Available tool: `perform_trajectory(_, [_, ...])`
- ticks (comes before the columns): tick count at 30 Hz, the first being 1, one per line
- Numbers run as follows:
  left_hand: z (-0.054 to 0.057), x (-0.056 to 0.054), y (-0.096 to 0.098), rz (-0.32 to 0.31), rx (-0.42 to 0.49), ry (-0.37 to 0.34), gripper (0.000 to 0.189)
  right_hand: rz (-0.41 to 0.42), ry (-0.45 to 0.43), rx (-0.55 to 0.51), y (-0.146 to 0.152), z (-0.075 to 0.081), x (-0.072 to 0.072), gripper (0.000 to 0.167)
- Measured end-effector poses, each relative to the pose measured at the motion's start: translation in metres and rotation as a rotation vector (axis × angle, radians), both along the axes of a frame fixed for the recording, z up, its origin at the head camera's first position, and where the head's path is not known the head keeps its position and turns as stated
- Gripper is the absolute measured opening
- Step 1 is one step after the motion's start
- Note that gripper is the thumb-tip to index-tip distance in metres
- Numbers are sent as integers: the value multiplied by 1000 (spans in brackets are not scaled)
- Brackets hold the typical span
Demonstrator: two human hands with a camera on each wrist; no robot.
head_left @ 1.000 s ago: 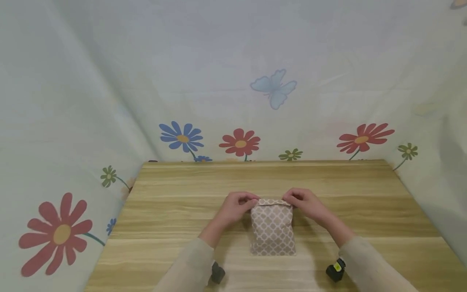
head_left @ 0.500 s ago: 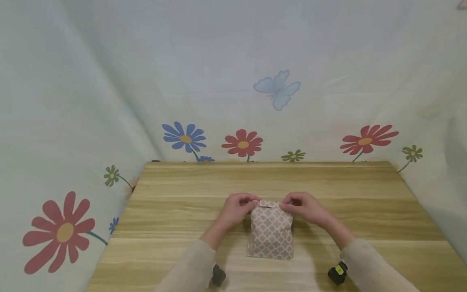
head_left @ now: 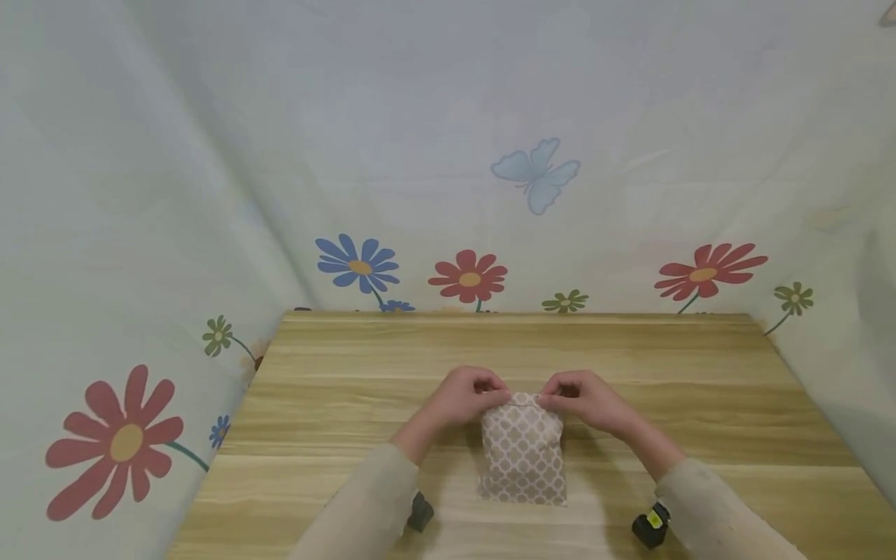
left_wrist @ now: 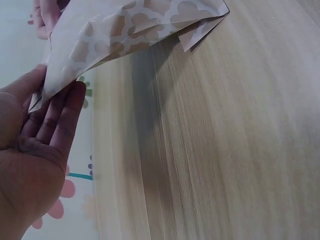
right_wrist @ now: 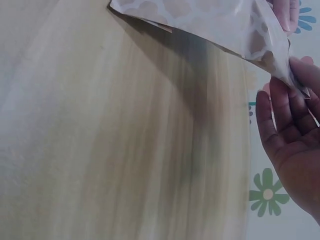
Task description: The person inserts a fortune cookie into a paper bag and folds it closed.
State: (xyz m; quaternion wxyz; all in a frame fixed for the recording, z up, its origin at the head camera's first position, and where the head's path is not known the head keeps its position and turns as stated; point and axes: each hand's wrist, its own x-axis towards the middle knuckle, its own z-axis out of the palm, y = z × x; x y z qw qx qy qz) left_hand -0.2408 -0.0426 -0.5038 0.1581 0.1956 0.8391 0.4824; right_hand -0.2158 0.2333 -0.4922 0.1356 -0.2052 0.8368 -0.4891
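A small tan paper bag (head_left: 523, 455) with a white lattice pattern stands in the middle of the table, its top edge folded over. My left hand (head_left: 467, 397) pinches the left end of the fold between thumb and fingers. At the right end, my right hand (head_left: 584, 400) pinches the same fold. In the left wrist view the bag (left_wrist: 125, 32) tapers to a flattened corner held by the left hand (left_wrist: 42, 135). The right wrist view shows the bag's (right_wrist: 205, 20) other corner between the thumb and fingers of the right hand (right_wrist: 295, 130).
The bag is on a wood-grain table (head_left: 336, 350). A pale cloth backdrop (head_left: 392, 179) with printed flowers and a butterfly rises behind the table and along its sides. Black devices (head_left: 651, 525) sit at both wrists, by the beige sleeves (head_left: 714, 505).
Both hands still hold the bag's top. The left hand has shifted inward along the fold, the right thumb has come onto its front, and the folded top looks rolled lower.
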Motion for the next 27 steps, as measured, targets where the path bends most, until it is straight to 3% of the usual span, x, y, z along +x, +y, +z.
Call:
perform_trajectory(10, [2, 3, 4, -6, 23, 51, 9, 39, 34, 75, -14, 2, -7, 10])
perform_trajectory(27, [0, 3, 8, 16, 31, 71, 8, 0, 143, 127, -25, -1, -7, 8])
